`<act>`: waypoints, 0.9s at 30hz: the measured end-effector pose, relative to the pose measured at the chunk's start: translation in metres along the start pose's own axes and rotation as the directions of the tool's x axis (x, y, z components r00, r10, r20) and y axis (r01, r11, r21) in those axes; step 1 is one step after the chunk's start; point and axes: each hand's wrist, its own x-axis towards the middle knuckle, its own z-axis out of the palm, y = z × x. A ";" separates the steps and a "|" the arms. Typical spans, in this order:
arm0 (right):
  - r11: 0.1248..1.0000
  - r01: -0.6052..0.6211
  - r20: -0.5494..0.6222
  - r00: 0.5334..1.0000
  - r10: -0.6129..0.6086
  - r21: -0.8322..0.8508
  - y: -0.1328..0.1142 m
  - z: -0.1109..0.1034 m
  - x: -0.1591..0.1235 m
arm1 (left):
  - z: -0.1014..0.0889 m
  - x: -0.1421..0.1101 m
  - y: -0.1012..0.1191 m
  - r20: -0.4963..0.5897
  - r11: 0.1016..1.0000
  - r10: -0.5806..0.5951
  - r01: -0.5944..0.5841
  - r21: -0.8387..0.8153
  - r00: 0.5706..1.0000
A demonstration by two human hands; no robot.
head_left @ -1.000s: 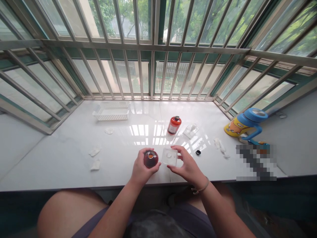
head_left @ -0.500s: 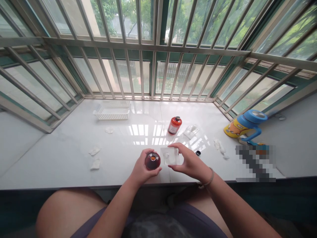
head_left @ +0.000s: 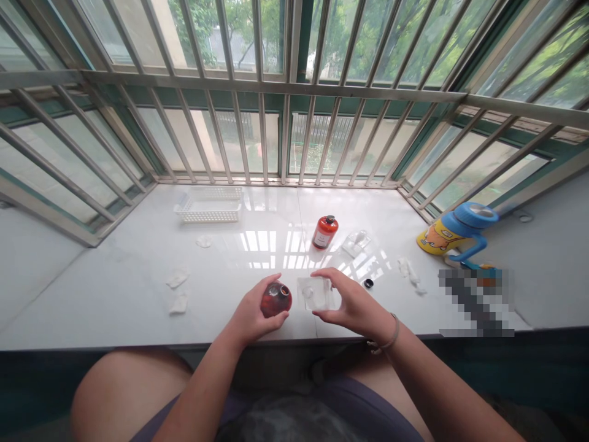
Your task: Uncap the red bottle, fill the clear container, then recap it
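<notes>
In my left hand (head_left: pixel 254 310) is a dark red, round-shouldered bottle (head_left: pixel 275 301), uncapped, its open neck tipped to the right. My fingers and thumb wrap around its sides. My right hand (head_left: pixel 352 301) grips a clear square glass bottle (head_left: pixel 317 293) between thumb and fingers, with its short round neck facing the red bottle. A small gap separates the two bottles. Just right of my right hand lies a small black cap (head_left: pixel 369 283). Behind stands an orange-red bottle (head_left: pixel 325 233) with a black top and a white label.
A second clear glass bottle (head_left: pixel 356 244) lies behind my right hand. White crumpled tissues (head_left: pixel 178 303) are at left, more (head_left: pixel 411 275) at right. A white plastic basket (head_left: pixel 209 213) stands back left, a yellow-and-blue jug (head_left: pixel 453 230) at right. Metal bars (head_left: pixel 294 92) line the window.
My left hand has moved slightly left, and the dark red bottle now tilts to the right. My right hand and the clear bottle have barely moved.
</notes>
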 end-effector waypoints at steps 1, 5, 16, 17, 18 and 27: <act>1.000 -0.001 0.000 1.000 0.001 0.001 0.000 0.001 -0.001 | 0.001 -0.001 0.000 0.007 1.000 -0.003 0.002 0.024 1.000; 1.000 0.005 0.002 1.000 -0.005 -0.001 0.001 0.003 -0.004 | 0.009 -0.002 0.003 0.028 0.998 -0.028 0.027 0.061 0.999; 0.997 0.064 0.026 0.998 -0.064 -0.031 0.008 0.000 -0.008 | 0.010 0.004 0.008 0.083 0.997 0.021 -0.027 0.075 0.996; 0.997 0.069 0.025 0.997 -0.068 -0.035 0.009 0.000 -0.007 | 0.011 0.004 0.008 0.084 0.996 0.024 -0.031 0.082 0.996; 0.996 0.074 0.025 0.997 -0.073 -0.040 0.009 0.000 -0.007 | 0.011 0.004 0.008 0.082 0.996 0.026 -0.033 0.088 0.996; 0.993 0.088 0.069 0.994 -0.083 -0.082 0.006 -0.005 -0.002 | 0.011 0.006 0.009 0.086 0.995 0.015 -0.023 0.101 0.996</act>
